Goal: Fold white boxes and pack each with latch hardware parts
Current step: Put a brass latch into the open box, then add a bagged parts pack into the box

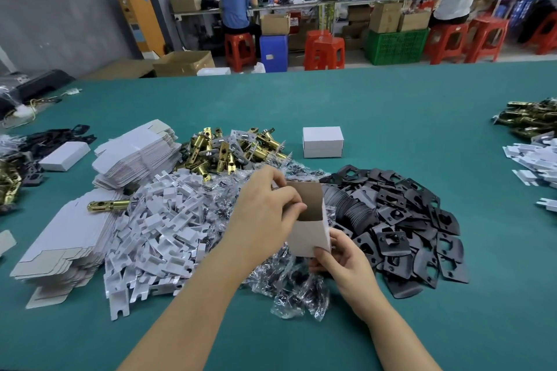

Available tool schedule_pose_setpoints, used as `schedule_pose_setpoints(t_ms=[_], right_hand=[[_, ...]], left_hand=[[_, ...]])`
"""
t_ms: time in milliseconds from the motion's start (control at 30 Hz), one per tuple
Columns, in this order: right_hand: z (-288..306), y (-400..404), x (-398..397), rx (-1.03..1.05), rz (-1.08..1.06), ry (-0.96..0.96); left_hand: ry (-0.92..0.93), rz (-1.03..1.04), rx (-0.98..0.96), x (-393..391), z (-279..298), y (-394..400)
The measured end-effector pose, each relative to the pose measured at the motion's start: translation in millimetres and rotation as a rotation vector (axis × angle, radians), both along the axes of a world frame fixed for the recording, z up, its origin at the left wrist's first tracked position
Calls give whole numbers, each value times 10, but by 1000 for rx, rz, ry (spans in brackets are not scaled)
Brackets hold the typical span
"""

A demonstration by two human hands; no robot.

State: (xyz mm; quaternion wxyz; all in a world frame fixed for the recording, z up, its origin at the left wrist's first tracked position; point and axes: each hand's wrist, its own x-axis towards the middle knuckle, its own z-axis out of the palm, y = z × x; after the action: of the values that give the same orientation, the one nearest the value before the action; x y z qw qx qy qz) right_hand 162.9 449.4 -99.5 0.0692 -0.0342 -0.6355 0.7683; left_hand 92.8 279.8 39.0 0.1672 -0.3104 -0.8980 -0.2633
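White box (309,236) half-folded, unprinted | left hand (265,205) pinching its rim | right hand (340,262) gripping its base

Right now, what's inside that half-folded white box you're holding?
The open white cardboard box shows only bare brown inner walls; its bottom is hidden by the near wall and the left hand's fingers.

Legible text: none. White boxes (322,141) and flat box blanks (135,153) carry no print. Orange cabinet (141,24) bears a blue sign, unreadable. Small sticker on blue stool (273,53), too blurred to read.
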Motion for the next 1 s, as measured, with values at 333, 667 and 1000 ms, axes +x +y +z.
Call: schedule_pose_setpoints(t_ms=[333,667,1000], right_hand=[[21,-20,-1,-33,-23,9],[-1,-33,8,96,-9,-4],[4,-9,-10,29,-58,-27]], left_hand=[[-351,-157,16,-38,-169,-143],[-274,-193,62,-19,-223,-76],[-321,221,139,-357,-223,-559]])
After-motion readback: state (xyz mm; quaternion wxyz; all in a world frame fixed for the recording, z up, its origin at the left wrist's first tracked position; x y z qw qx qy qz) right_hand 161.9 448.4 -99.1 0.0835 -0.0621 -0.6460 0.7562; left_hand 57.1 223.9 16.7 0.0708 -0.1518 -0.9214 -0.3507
